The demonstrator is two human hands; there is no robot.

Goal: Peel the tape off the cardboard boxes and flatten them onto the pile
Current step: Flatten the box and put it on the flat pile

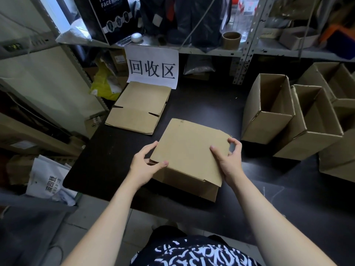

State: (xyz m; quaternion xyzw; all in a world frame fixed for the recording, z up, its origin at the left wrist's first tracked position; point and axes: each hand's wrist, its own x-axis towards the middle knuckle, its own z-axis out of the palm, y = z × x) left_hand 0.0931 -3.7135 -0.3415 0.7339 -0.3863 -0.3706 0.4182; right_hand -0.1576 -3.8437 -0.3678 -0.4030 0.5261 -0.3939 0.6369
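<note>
Patterned shirt [192, 252] at six o'clock; above it the left grip [146, 166] pinches the cardboard box [190, 150] by its near-left corner, the right grip [228, 160] curls round its right edge, steadying it on the table [201, 104], probably for flattening. The pile [140, 108] waits at eleven o'clock.

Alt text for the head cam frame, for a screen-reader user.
Two bare hands hold a cardboard box on a black table: the left hand grips its left corner, the right hand pinches its right edge. A pile of flattened boxes lies behind-left below a paper sign; open boxes stand at right.
</note>
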